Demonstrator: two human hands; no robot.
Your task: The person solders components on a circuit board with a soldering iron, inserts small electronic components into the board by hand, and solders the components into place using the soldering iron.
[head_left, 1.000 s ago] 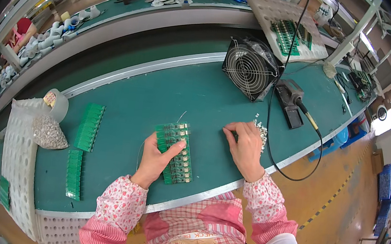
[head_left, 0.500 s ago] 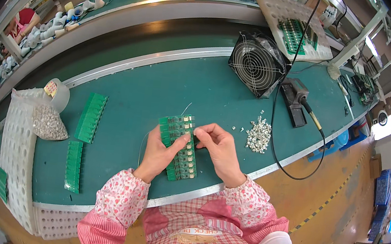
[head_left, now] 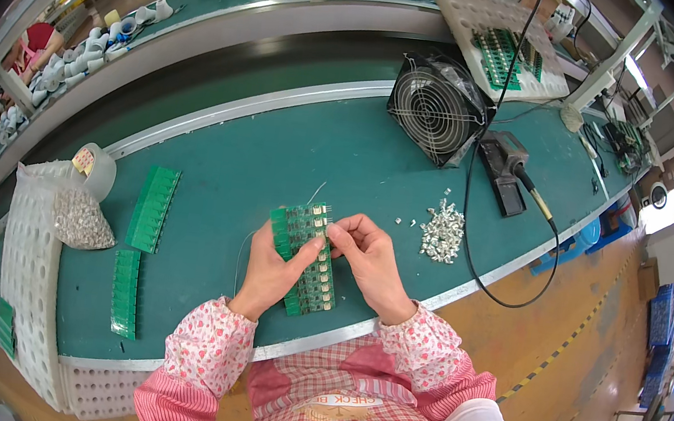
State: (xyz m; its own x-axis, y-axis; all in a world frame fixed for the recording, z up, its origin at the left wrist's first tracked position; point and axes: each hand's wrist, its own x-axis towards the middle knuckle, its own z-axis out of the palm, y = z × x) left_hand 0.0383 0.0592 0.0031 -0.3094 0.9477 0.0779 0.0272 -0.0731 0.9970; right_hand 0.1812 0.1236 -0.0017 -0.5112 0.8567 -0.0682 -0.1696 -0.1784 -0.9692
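Observation:
A green panel of joined circuit boards [head_left: 319, 291], with a row of small silvery parts along it, is in my left hand [head_left: 268, 276]. My left thumb lies across its face, and the other fingers are hidden beneath. At the panel's upper right edge, my right hand [head_left: 373, 270] has thumb and forefinger pinched together beside the metal parts. Whatever sits between those fingertips is too small and covered to make out. A thin wire [head_left: 318, 191] sticks out past the panel's top. Right of my hands lies a loose pile of small silvery metal parts [head_left: 442, 233].
More green panels [head_left: 154, 209] lie at left, near a clear bag of small parts [head_left: 83, 220], a tape roll [head_left: 104, 172] and a white holed tray [head_left: 28, 257]. A fan [head_left: 435, 109] and a soldering iron [head_left: 534, 193] in its stand, with looping black cable, occupy the right.
The view has shifted slightly. My hands keep nearly the same hold on the panel, with the right fingertips still pinched at its upper right edge.

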